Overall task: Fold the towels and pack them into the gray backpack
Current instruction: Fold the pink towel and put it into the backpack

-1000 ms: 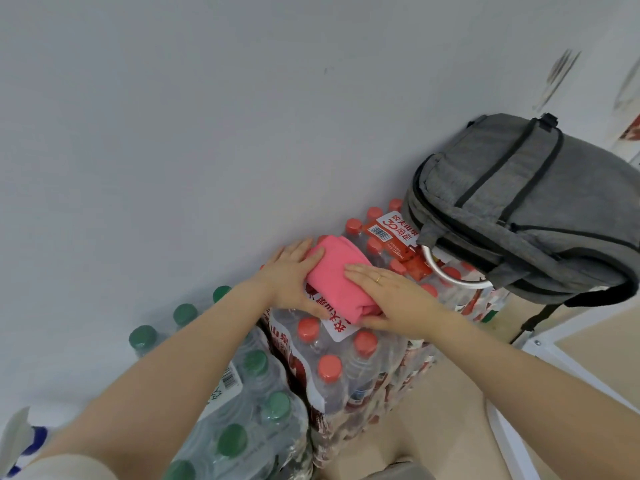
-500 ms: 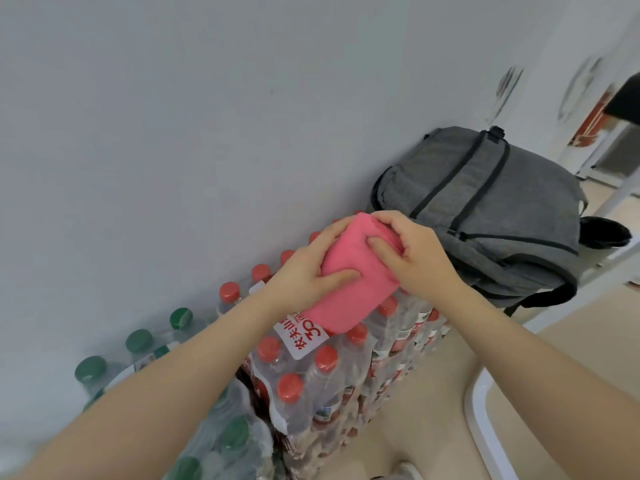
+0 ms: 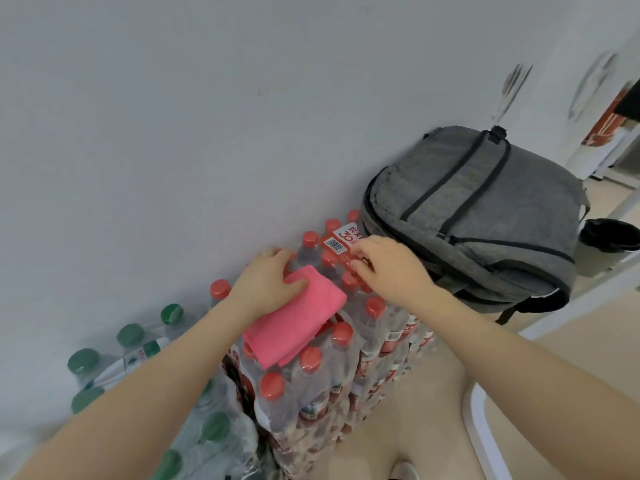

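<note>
Pale grey-white painted wall [image 3: 207,116] fills most of the view, smudged dark marks at far right. Beige floor [image 3: 433,393] below, with a white curved frame edge [image 3: 481,431] at lower right; can't tell what it belongs to.

Gray fabric backpack with black zips and straps [image 3: 485,209] sits against the wall, just beside and partly on the far end of the bottle stack. Main zip line looks closed or nearly so from this angle; can't see any opening, so nothing confirms a towel inside yet. Black round container [image 3: 609,233] just past it, right edge.

Work surface = shrink-wrapped packs of clear red-capped water bottles [image 3: 311,368], stacked off the floor. Green-capped bottle packs [image 3: 131,344] to the left, lower.

Folded pink terry towel [image 3: 294,320] lies flat on the red caps, a compact rectangle, not in the bag. Only this one towel in view.

Left hand [image 3: 266,285] rests on the towel's far end, thumb over the cloth, fingers curled round its edge, gripping it. Right hand [image 3: 391,268] is off the towel, fingers curled at the backpack's near edge by the red pack label [image 3: 341,242]; whether it pinches a zip pull or fabric, cannot tell.

Status, my read: fold done for this towel, packing not. Left: open bag, insert towel, repeat for any others.
</note>
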